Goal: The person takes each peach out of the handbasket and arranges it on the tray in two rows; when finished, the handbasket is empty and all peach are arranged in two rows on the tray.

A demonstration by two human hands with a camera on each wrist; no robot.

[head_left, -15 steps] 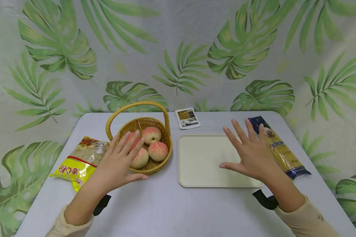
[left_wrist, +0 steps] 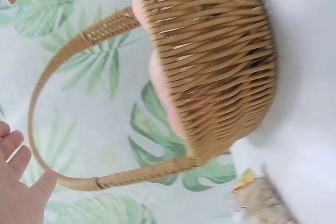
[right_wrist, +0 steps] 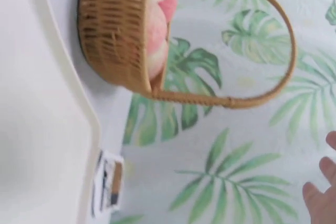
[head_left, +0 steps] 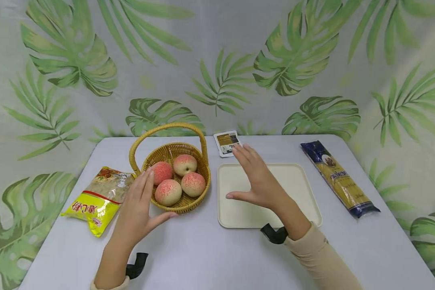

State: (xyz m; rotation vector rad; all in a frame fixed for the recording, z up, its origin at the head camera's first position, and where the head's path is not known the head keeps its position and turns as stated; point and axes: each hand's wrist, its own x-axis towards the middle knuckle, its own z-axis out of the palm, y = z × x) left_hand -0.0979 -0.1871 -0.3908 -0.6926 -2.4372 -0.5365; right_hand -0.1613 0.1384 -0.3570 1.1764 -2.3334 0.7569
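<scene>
My left hand hovers at the front left of a wicker basket, fingers extended and thumb apart, holding nothing. The basket has a tall arched handle and contains several pink-and-cream peaches. Above the cream rectangular tray is my right hand, its thumb spread from straight fingers and nothing in its grasp. In the left wrist view, that hand overlaps the handle's outer end. The right wrist view has fingers at its right edge, apart from the basket.
Left of the basket lies a yellow-and-clear bag of pasta. A long blue-and-gold packet rests right of the tray. Behind the tray sits a small white packet with a brown label. A leaf-patterned cloth hangs behind the table.
My right hand has moved left, off the blue-and-gold packet's side and over the tray. The left hand has turned and shifted slightly left and down, uncovering the peaches.
</scene>
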